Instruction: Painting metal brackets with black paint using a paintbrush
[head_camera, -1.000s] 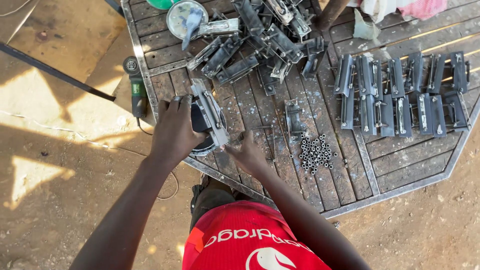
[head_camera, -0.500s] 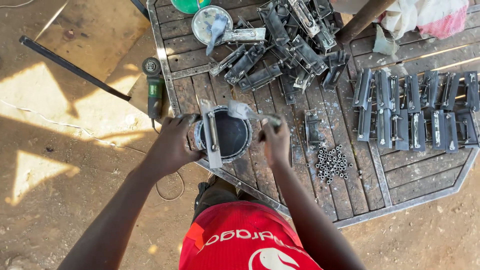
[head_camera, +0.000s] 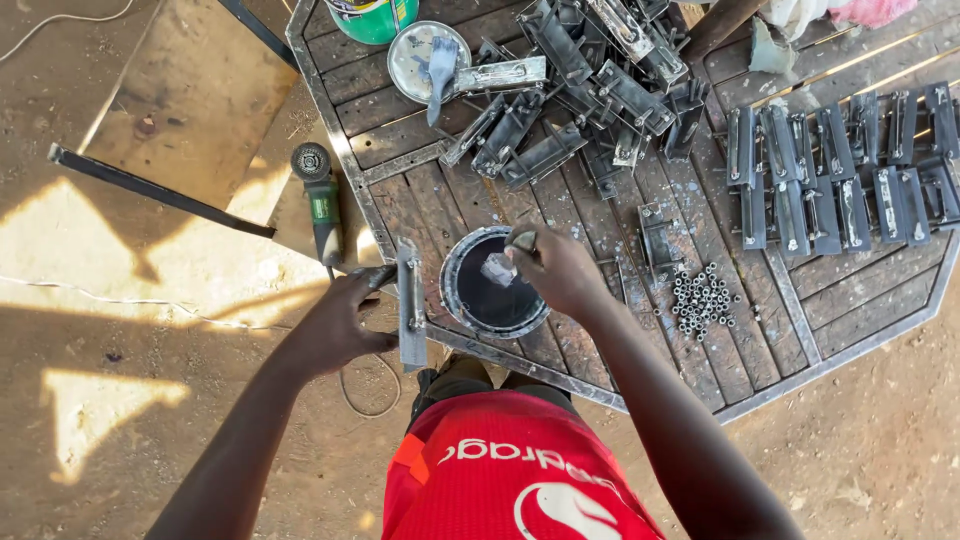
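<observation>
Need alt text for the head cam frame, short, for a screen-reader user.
Seen from above, a person's left hand holds a flat grey metal part at the edge of a metal worktable, while the right hand dips a brush into a round tin of black paint. More metal parts are heaped beyond; an angle grinder lies on the ground.

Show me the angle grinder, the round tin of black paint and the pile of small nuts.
angle grinder (head_camera: 322, 205), head view, on its green body.
round tin of black paint (head_camera: 478, 300), head view, on the dark paint surface.
pile of small nuts (head_camera: 702, 300), head view, middle of the heap.

sunlit dirt floor (head_camera: 130, 380), metal-framed plank table (head_camera: 860, 310)
</observation>
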